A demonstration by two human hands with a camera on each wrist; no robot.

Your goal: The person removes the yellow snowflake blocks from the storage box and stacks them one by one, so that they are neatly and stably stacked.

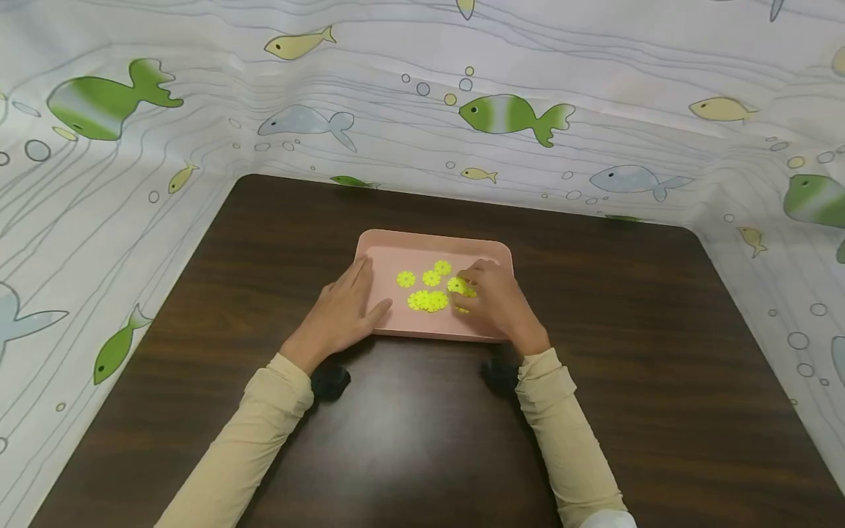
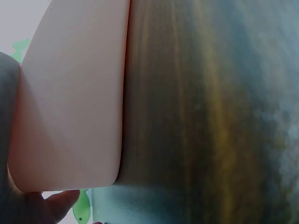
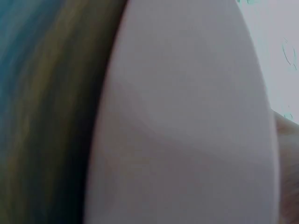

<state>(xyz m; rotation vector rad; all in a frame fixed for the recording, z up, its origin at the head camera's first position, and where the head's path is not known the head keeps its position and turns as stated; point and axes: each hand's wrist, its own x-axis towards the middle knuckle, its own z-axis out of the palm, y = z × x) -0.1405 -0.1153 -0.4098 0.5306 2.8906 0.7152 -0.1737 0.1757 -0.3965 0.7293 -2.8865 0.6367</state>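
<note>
A pink tray (image 1: 436, 335) lies on the dark wooden table, with several yellow slotted discs (image 1: 405, 279) on its floor; some overlap in a cluster (image 1: 428, 301) near the front. My left hand (image 1: 343, 308) rests on the tray's left edge, fingers extended along the rim and thumb over the front left corner. Over the tray's right side, my right hand (image 1: 498, 297) bends its fingers and thumb around a yellow slotted disc (image 1: 457, 284); other discs are partly hidden beneath it. The wrist views show mostly the tray's outer wall (image 2: 74, 102), (image 3: 187, 93) close up.
The brown table (image 1: 627, 352) extends around the tray on all sides. A white fish-print curtain (image 1: 396, 154) encloses the table's back and sides. A black device (image 1: 330, 383) sits under the left wrist, and another black device (image 1: 499, 375) under the right.
</note>
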